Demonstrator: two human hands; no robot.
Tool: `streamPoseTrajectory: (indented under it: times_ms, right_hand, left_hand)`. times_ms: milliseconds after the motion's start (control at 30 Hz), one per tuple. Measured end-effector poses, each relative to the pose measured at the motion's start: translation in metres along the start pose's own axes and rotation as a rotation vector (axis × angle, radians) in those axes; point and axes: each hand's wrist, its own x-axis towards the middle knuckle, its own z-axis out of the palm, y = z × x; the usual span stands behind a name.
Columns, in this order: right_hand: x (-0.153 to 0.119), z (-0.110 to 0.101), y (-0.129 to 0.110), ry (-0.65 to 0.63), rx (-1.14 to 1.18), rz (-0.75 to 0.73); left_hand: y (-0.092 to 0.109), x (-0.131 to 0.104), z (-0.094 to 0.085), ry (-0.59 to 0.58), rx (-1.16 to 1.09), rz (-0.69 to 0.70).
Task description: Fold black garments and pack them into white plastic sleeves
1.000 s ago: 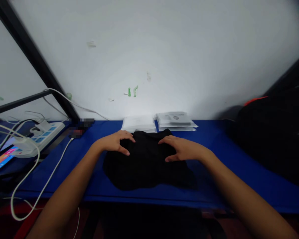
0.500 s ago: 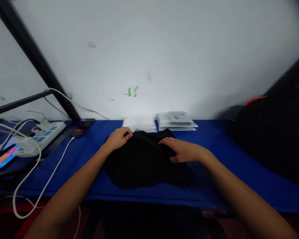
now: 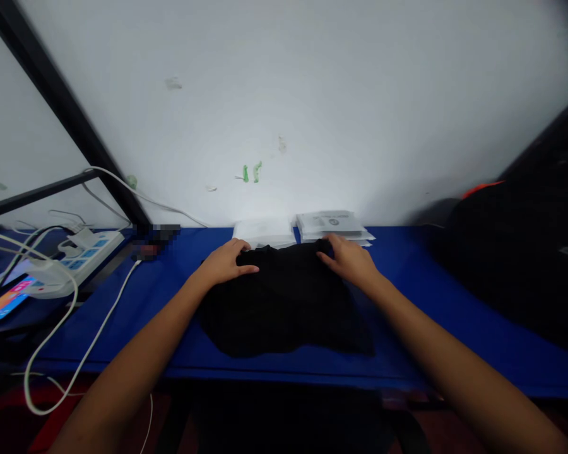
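A piece of black cloth (image 3: 284, 309), maybe a garment, lies spread on the blue table in front of me. My left hand (image 3: 224, 261) has hold of its far left corner, thumb lying across the front and fingers curled over the far edge. At the far right corner, my right hand (image 3: 348, 258) grips the cloth between thumb and fingers. The far edge runs fairly straight between both hands, while the near edge is wavy. How the cloth is layered is too dark to tell.
Behind the cloth, flat white packets (image 3: 265, 230) and a stack of grey-white packages (image 3: 334, 224) rest by the wall. A big black bag-like object (image 3: 515, 252) fills the right. On the left are a power strip (image 3: 85, 255), white cables (image 3: 108, 315) and a lit phone (image 3: 9, 299).
My right hand has moved away from me to the cloth's far right corner and closed on it. The far edge is straighter. My left thumb now lies more across the cloth.
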Motion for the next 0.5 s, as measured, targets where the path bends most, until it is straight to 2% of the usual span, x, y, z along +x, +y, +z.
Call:
streamPoseTrajectory:
  times_ms: [167,233,367,500]
  right_hand:
    - [-0.005,-0.002,-0.006,0.209,-0.047,-0.160]
    - [-0.008,-0.006,-0.012,0.237,0.009,-0.235]
    - [-0.013,-0.009,-0.022,0.066,0.136,-0.357]
    - [-0.014,-0.004,-0.024,-0.070,0.124,-0.428]
  left_hand:
    - [-0.016,-0.003,-0.024,-0.120,-0.005,-0.039]
    - [-0.025,-0.006,-0.034,-0.189,-0.037,-0.073]
    - [-0.038,-0.009,-0.044,-0.308,-0.123,-0.127]
    - [-0.040,-0.007,-0.042,-0.281,-0.151,-0.186]
